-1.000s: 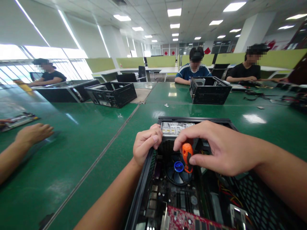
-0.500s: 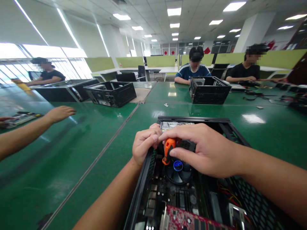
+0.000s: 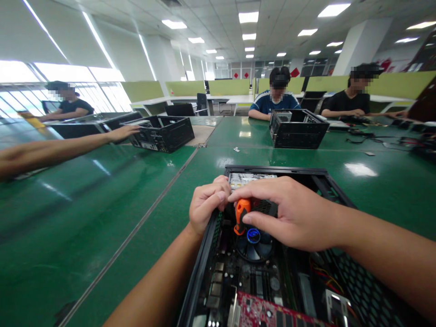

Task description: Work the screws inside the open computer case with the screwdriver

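Observation:
An open black computer case [image 3: 201,272] lies in front of me with its inside facing up. My right hand [image 3: 296,213] is closed on a short screwdriver [image 3: 242,213] with an orange and black handle, held inside the case near its far left corner; its tip is hidden. My left hand [image 3: 208,202] has its fingers curled over the case's left rim, close to the right fingertips. Just below the handle is a CPU fan [image 3: 254,250] with a blue hub. Nearer to me sits a red circuit board [image 3: 272,311].
Another computer case [image 3: 298,129] stands across the green table [image 3: 143,190], before a seated person in blue. A further case [image 3: 163,131] is at the far left, with another person's arm [image 3: 68,145] reaching towards it. Cables [image 3: 371,136] lie at the far right.
The screwdriver handle has shifted slightly to the right; both my hands stay nearly in place. The other person's arm at the left has moved forward and right towards the far case.

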Demonstrator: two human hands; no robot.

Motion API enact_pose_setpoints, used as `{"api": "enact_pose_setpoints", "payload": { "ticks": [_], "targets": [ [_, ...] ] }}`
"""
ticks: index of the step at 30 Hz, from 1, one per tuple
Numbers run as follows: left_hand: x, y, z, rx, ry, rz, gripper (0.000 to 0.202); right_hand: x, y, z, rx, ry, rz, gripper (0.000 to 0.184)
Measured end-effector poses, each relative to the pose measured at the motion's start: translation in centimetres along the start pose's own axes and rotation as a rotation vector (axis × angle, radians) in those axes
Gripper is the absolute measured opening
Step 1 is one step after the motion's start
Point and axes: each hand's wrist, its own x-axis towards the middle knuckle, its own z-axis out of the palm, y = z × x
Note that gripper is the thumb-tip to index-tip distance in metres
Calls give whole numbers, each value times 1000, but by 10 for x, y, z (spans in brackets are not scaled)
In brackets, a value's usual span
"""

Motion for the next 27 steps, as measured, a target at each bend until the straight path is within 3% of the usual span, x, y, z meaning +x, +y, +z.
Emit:
{"api": "enact_pose_setpoints", "payload": {
  "ticks": [8, 14, 17, 21, 27],
  "targets": [
    [1, 2, -1, 25, -23, -13, 46, 3, 0, 3, -6, -18, -30, 12],
    [-1, 2, 0, 9, 5, -34, 45, 2, 1, 3, 75, 9, -8, 35],
    [0, 0, 0, -23, -11, 7, 46, 4, 6, 2, 80, 91, 68, 33],
    [1, -2, 0, -19, -25, 34, 47, 7, 17, 0, -72, 249, 165, 30],
    [1, 0, 1, 13, -14, 18, 51, 7, 23, 1, -137, 223, 179, 32]
  ]
}}
